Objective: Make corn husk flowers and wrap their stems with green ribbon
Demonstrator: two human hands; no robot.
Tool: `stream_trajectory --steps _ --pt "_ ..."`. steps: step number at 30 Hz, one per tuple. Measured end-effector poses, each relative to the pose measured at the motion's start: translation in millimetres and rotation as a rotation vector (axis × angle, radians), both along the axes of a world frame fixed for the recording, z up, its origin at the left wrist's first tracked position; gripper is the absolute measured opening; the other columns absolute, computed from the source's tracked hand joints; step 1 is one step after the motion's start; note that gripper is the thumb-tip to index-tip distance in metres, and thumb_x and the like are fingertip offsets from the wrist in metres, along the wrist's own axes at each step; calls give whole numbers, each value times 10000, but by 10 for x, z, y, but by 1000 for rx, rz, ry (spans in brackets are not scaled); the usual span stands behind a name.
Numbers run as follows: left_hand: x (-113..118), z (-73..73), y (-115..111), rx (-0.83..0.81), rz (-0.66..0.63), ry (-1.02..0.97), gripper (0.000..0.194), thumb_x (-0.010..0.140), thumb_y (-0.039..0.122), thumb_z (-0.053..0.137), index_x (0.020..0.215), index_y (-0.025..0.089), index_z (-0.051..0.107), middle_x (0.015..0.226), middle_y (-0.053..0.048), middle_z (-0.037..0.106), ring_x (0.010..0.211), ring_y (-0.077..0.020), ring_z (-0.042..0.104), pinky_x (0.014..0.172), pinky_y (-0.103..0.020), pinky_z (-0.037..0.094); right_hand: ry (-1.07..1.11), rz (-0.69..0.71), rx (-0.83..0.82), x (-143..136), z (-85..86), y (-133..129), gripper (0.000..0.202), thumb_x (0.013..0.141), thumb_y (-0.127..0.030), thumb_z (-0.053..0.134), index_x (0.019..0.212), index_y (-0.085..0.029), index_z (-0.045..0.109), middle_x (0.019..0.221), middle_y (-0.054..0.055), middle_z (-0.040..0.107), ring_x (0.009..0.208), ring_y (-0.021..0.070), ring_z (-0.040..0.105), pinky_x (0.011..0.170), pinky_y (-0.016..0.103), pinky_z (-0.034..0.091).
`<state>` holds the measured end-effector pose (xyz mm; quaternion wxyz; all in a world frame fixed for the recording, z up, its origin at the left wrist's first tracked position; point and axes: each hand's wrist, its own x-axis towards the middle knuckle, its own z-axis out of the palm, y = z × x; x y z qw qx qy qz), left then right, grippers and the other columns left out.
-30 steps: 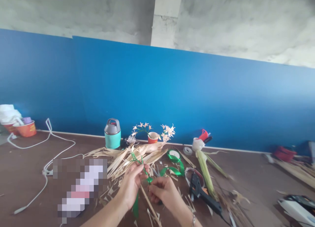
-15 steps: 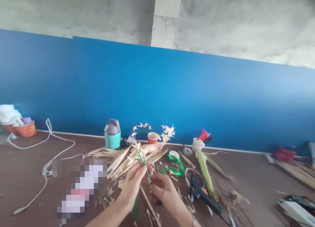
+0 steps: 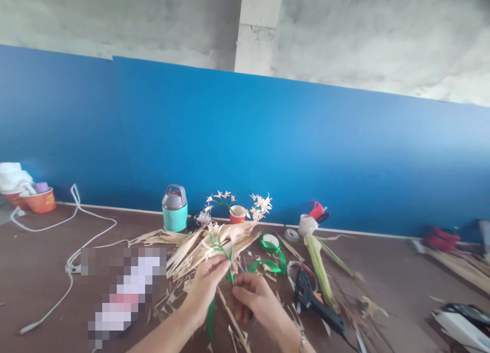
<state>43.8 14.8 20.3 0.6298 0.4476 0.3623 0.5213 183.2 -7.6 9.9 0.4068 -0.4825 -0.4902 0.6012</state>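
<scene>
Between my two hands stands an artificial flower stem point(image 3: 231, 263), wrapped in green, with pale husk-like blossoms at its branching top. My left hand point(image 3: 209, 284) pinches it below the branches, thumb and forefinger together. Lower down, my right hand point(image 3: 254, 294) grips the stem's bottom end between thumb and fingers; its other fingers are curled. A green ribbon strip point(image 3: 210, 320) hangs beneath my left hand. Behind the hands lie dried corn husks point(image 3: 191, 251). A paper cup point(image 3: 238, 214) at the back holds more pale flower sprays point(image 3: 262, 204).
A black glue gun point(image 3: 316, 302) lies right of my right hand, near a green ribbon roll point(image 3: 270, 242) and a white tape roll point(image 3: 291, 235). A teal container point(image 3: 175, 210) stands at the back by the blue partition point(image 3: 229, 138). White cable point(image 3: 72, 256) runs at left.
The flower stem has turned and now stands more upright, its blossoms slightly lower. My left fingers have shifted a little along it; my right hand stays at the bottom end.
</scene>
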Motion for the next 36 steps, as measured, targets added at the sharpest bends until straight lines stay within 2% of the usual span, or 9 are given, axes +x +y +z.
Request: stream_trajectory --steps 3,7,10,17,22,24,29,36 --pt "18 73 -28 43 -26 33 202 712 338 697 602 169 697 675 -27 679 710 -187 588 703 -255 427 -31 -129 75 31 23 16 391 660 -531 670 697 -151 588 399 -76 457 333 48 315 359 191 182" --pt "65 150 -95 -49 -136 51 212 672 364 731 607 163 710 610 -23 663 639 -178 571 672 -265 415 114 -267 129 67 79 5 321 687 -455 710 780 -154 644 579 -30 545 490 78 425 447 191 294" --pt "83 143 -124 -102 -171 82 220 659 376 743 634 158 725 605 -21 658 622 -169 554 624 -254 397 187 -274 139 77 97 -5 286 642 -408 759 684 -164 617 597 -21 559 543 101 473 508 207 354" --pt "64 98 -100 -105 -156 106 177 641 328 760 620 157 718 576 -8 656 563 -143 533 607 -249 390 120 -270 186 94 113 12 325 615 -426 766 579 -173 566 486 -52 475 438 76 358 442 218 277" --pt "49 99 -72 -93 -234 25 243 591 291 777 794 159 761 705 -53 720 738 -213 633 737 -289 428 125 -291 177 119 100 27 341 622 -426 758 560 -174 537 476 -63 434 417 58 266 413 220 204" --pt "43 90 -66 -110 -258 0 281 571 261 782 832 158 764 726 -63 728 758 -215 640 728 -282 428 123 -296 164 126 90 27 338 630 -427 752 570 -177 532 485 -58 455 415 57 262 409 220 191" --pt "37 61 -58 -180 -242 17 289 537 230 815 812 156 763 691 -65 728 679 -192 632 615 -251 403 113 -306 165 131 89 21 340 622 -425 756 579 -182 523 475 -71 403 415 58 253 402 217 182" --pt "61 10 -29 -147 -188 98 286 476 239 852 729 148 756 606 -39 703 595 -167 603 648 -271 425 -61 -310 259 135 104 48 345 649 -443 711 552 -170 525 501 -47 433 458 79 325 432 220 251"
